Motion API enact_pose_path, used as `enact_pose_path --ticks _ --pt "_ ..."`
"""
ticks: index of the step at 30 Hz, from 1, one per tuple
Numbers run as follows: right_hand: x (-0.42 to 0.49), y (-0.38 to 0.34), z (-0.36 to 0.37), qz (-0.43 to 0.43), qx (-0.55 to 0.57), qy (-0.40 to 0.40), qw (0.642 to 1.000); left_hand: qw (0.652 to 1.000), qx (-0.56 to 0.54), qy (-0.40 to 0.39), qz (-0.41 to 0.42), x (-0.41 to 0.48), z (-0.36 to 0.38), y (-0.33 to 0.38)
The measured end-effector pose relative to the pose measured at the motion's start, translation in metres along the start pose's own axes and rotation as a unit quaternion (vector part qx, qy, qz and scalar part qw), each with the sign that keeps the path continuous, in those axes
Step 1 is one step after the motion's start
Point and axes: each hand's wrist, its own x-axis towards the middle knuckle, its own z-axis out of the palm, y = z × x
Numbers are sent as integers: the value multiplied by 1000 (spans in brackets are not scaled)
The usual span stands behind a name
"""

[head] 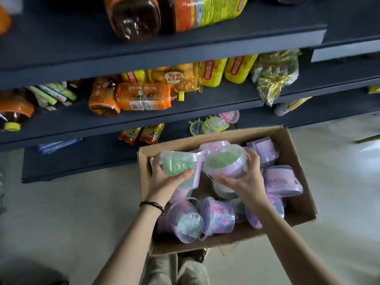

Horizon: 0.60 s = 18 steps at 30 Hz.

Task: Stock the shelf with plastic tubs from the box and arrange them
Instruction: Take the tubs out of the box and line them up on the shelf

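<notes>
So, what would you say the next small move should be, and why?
Probably lift both tubs clear of the box toward the bare part of the bottom shelf: the left hand grips the left tub, the right hand grips the right tub, and both sit above the loose tubs in the box.

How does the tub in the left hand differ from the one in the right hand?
The left-hand tub lies tipped sideways, showing mostly green through its wall; the right-hand tub tilts its clear lid toward the camera, purple band below. The left hand cups its tub from beneath; the right hand spans its tub's side. Both are clear plastic, held over the box.
</notes>
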Motion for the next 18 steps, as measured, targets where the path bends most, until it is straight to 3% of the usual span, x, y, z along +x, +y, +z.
enact_pose_path --ticks 4,9,18 --pt "-2 -90 -19 -33 124 13 992 992 -92 25 88 -20 -15 76" --pt "-14 -206 -38 -118 192 28 974 966 -158 30 203 -61 -59 180" --pt "-36 -395 -16 -241 234 -7 942 915 -154 105 358 -123 -167 324"
